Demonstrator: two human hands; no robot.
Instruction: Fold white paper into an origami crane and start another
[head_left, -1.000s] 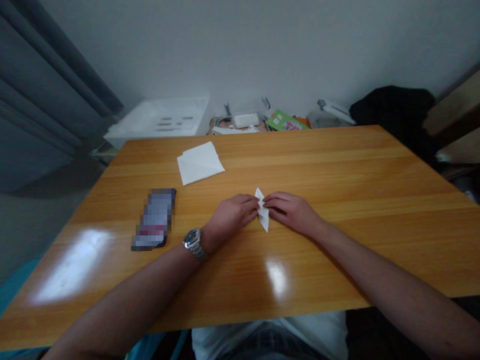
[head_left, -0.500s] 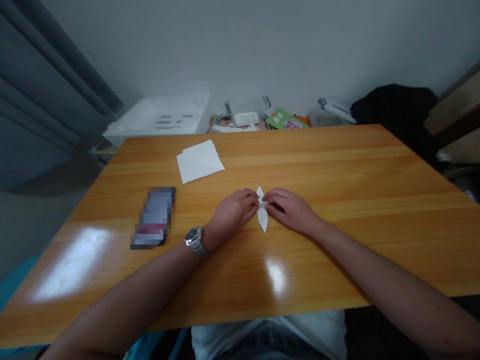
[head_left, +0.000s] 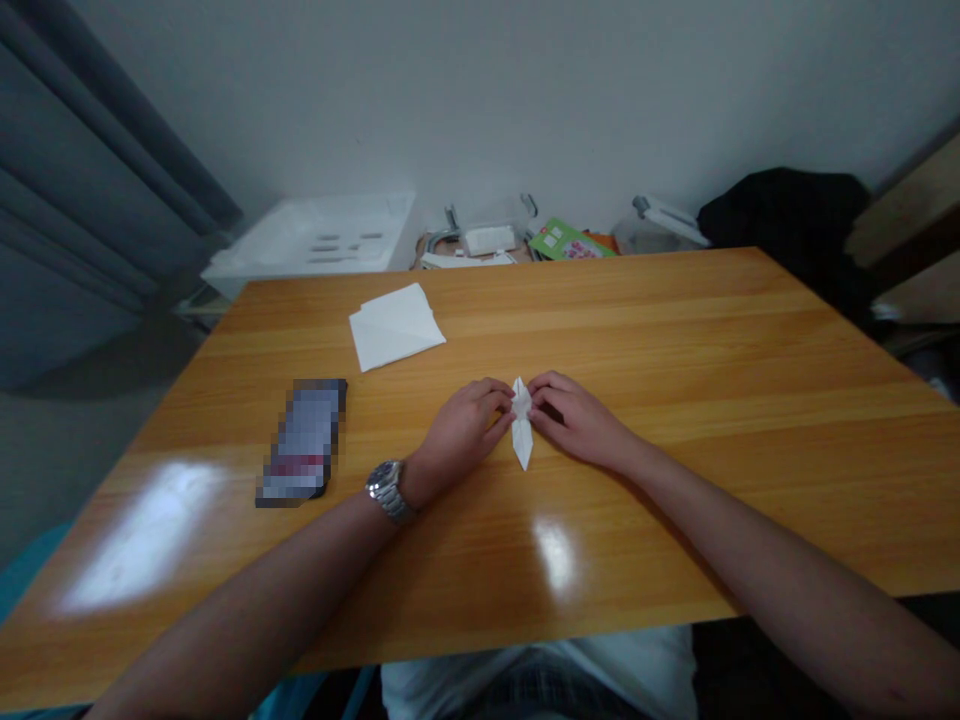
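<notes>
A small white folded paper (head_left: pixel 523 440), long and pointed at both ends, stands between my hands over the middle of the table. My left hand (head_left: pixel 466 425) pinches its left edge with thumb and fingers. From the other side my right hand (head_left: pixel 579 412) grips the right edge in the same way. The fingertips cover parts of the paper's middle, so its folds there are hard to make out. A metal-band wristwatch (head_left: pixel 388 490) is on my left wrist.
White paper sheets (head_left: pixel 397 328) lie on the wooden table (head_left: pixel 675 340) at the far left. Nearer, a phone (head_left: pixel 304 440) with a blurred screen rests left of my left hand. Behind the table's back edge are a white tray (head_left: pixel 300 235) and a green booklet (head_left: pixel 566 240).
The folded paper's middle now looks flatter and its lower tip has shifted slightly left. My fingers have drawn a little apart along its edges. The whole view has shifted slightly.
</notes>
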